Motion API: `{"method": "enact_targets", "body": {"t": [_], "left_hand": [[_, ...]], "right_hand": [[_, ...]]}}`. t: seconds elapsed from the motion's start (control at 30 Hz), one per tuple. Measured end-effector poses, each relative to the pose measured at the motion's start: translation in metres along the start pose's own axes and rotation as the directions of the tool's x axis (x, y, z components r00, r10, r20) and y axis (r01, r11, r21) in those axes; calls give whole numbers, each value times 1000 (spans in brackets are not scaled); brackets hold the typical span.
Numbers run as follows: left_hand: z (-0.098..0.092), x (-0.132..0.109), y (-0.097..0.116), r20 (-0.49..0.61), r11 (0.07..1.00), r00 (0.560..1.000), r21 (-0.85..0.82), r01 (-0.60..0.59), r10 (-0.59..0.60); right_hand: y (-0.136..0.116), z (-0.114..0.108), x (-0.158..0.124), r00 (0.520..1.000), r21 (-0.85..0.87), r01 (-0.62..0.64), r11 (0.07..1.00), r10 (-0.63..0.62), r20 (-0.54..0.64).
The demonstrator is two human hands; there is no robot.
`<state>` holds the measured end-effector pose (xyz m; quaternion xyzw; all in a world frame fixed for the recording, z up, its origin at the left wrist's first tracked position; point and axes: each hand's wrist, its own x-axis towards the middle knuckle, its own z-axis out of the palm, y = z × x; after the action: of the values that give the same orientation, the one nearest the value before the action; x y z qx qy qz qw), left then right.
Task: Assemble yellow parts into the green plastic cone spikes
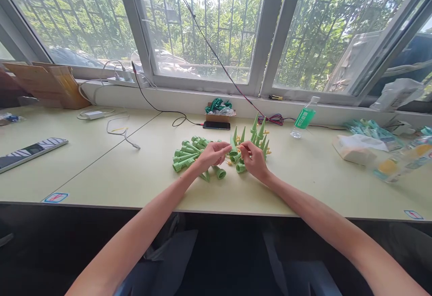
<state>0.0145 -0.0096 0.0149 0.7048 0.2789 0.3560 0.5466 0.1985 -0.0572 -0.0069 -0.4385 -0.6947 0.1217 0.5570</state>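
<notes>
My left hand (214,154) is closed, pinching a green plastic plant-watering spike (232,145) with its point upward. Close beside it on the right, my right hand (254,159) is closed in a pinch at a small yellowish piece (238,148), mostly covered by the fingertips. Left of my hands lies a pile of green hollow spikes (185,153). One loose spike (220,172) has its round open end facing me. Behind my right hand, several green spikes (261,130) stand point up, with small yellow parts (268,151) among them.
A phone (216,125) lies before a small box (219,117) of green and clear bagged items. A water bottle (303,118) stands to the right, near a tissue pack (354,148). Cables (123,132) and a cardboard box (50,84) are on the left.
</notes>
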Motion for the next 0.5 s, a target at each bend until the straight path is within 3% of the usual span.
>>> {"method": "enact_targets", "body": {"t": [0.13, 0.37, 0.5], "left_hand": [[1, -1, 0, -38, 999, 999, 41, -20, 22], [3, 1, -1, -9, 979, 985, 117, -168, 170], [4, 4, -6, -91, 966, 970, 152, -210, 225]], "right_hand": [[-1, -1, 0, 1000, -18, -13, 1000, 13, 4], [-1, 0, 0, 1000, -45, -19, 999, 19, 7], [-2, 2, 0, 999, -45, -39, 998, 38, -23]]}}
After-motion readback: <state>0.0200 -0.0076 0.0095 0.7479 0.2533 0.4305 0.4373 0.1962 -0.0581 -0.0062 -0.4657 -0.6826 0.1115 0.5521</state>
